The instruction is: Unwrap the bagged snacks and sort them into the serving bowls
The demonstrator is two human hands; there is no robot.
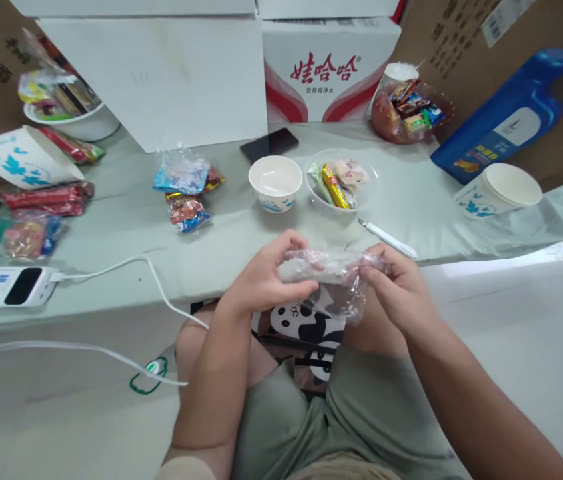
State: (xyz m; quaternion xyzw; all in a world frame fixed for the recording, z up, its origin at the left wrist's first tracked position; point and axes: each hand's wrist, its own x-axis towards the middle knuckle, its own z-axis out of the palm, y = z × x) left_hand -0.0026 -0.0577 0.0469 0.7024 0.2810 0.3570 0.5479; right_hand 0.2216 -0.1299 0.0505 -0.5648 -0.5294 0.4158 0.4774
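A crinkled clear plastic bag (328,270) is held between my hands above my lap, just off the table's front edge. Something pale and translucent seems to lie inside it, but I cannot make out what. My left hand (276,273) curls round the bag's left end, thumb below and fingers above. At the other end, my right hand (394,280) pinches the film between thumb and fingers. Beyond them on the table stand a paper bowl (275,185) and a clear plastic bowl (368,193) with wrapped snacks. A white utility knife (388,238) lies near my right hand.
Snack packets (186,190) and a black phone (270,145) lie further back. On the right are stacked paper cups (491,193) and a blue bottle (506,120). A white power bank (6,287) trails a cable (154,267) past my left arm. Cartons (331,70) line the back.
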